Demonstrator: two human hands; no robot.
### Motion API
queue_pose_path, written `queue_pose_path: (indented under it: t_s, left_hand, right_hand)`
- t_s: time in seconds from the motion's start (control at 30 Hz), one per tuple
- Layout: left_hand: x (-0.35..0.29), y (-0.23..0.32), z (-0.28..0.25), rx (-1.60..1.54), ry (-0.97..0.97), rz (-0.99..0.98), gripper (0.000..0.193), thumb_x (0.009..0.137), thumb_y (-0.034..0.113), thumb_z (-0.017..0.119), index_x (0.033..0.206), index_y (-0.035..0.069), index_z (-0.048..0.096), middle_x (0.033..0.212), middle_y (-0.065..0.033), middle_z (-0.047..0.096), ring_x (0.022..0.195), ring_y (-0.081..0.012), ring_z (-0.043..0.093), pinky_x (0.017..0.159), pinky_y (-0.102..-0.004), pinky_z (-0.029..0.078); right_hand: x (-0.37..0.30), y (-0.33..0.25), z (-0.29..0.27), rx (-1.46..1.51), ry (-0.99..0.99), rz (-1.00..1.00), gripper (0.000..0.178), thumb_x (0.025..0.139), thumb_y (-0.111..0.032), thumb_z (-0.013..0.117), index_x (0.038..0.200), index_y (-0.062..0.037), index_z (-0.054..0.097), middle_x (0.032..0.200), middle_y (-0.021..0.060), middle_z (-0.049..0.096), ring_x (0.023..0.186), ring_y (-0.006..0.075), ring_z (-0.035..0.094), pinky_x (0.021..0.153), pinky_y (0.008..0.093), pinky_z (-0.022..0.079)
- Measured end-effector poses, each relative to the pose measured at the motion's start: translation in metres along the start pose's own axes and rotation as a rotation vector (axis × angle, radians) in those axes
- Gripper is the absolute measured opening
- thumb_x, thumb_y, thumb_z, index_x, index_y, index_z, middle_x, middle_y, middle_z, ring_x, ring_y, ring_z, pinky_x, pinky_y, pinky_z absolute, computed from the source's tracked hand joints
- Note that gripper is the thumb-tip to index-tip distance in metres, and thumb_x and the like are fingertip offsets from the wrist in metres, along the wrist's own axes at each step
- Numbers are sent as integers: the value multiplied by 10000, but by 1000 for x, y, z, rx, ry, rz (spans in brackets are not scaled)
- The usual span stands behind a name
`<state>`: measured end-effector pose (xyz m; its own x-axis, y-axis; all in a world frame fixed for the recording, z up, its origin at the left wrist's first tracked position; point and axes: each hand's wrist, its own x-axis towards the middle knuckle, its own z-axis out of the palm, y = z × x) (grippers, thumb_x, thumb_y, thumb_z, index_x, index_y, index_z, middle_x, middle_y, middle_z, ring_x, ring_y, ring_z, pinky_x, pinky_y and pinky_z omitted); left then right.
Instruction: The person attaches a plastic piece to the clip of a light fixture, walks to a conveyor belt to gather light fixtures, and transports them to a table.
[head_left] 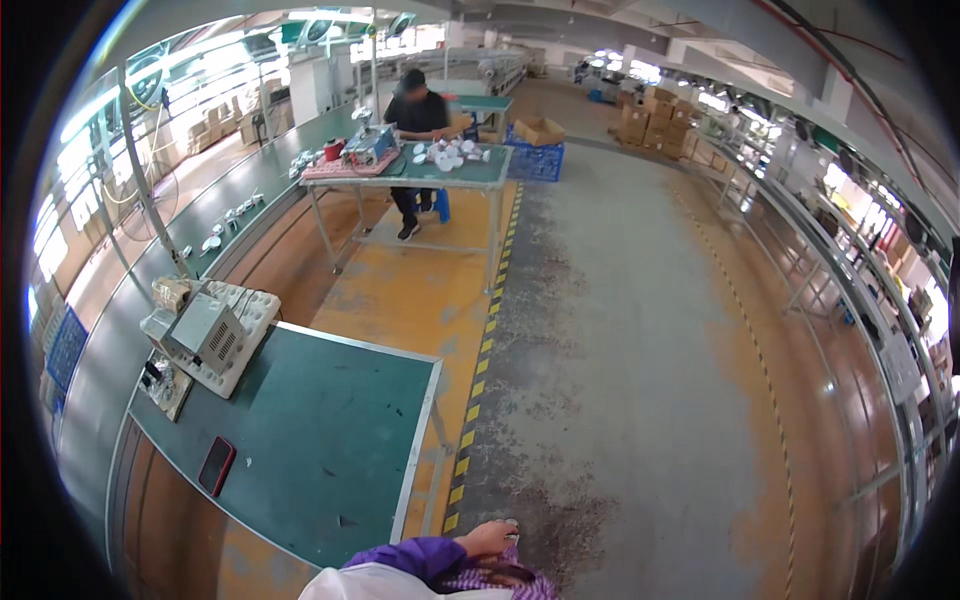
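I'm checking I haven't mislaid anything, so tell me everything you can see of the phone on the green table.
The phone is a slim, rounded rectangle with a dark, apparently unlit face and red edging, perhaps a case. It lies flat and slanted, far end leaning right, close to the lower-left edge of the green tabletop. Nothing else visibly touches it.

Green table (pixel 340 430), metal-edged. Phone (pixel 217 466) lies flat near left edge. Foam tray (pixel 262 308) at far left corner.
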<state>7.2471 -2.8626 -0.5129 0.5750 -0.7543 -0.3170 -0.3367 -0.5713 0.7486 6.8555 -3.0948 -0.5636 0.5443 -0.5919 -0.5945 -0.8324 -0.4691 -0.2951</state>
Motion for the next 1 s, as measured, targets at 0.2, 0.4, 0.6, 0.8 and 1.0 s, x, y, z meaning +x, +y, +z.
queue_pose_path:
  t_s: [0.2,0.4,0.6,0.8,1.0]
  left_hand:
    - [110,20,-117,-71,10,22,324,855,301,562,1055,54,623,952,-175,662,912,-362,620,782,-435,487]
    - [181,4,-202,-202,399,-153,301,862,285,576,1017,38,650,902,-160,675,866,-326,644,751,-378,503]
    - [267,-44,-243,-301,614,-478,298,858,271,614,1011,20,665,868,-144,694,805,-245,681,736,-342,523]
    - [337,-28,-340,-529,744,-617,288,858,215,629,1036,-9,660,878,-135,701,788,-176,685,748,-306,526]
    - [388,-78,-406,-580,846,-681,289,866,207,626,1048,-17,652,894,-145,700,807,-182,685,742,-304,529]
  right_hand:
    - [191,-53,-70,18,-116,-110,296,839,-260,518,1023,-60,636,978,183,642,859,295,606,725,437,483]
    - [392,-119,-140,-212,-253,-287,350,858,-305,490,1087,-83,632,1074,193,627,956,304,600,808,449,477]
    - [569,-293,-215,-161,-371,-30,339,859,-309,556,1117,-101,630,1206,209,586,1072,266,563,932,398,421]
    - [717,-507,-288,329,-296,-168,202,881,-140,563,916,43,640,737,121,671,638,187,660,533,314,521]
    - [795,-687,-292,271,-281,-252,175,883,-131,563,924,22,640,747,114,670,629,178,657,526,287,518]
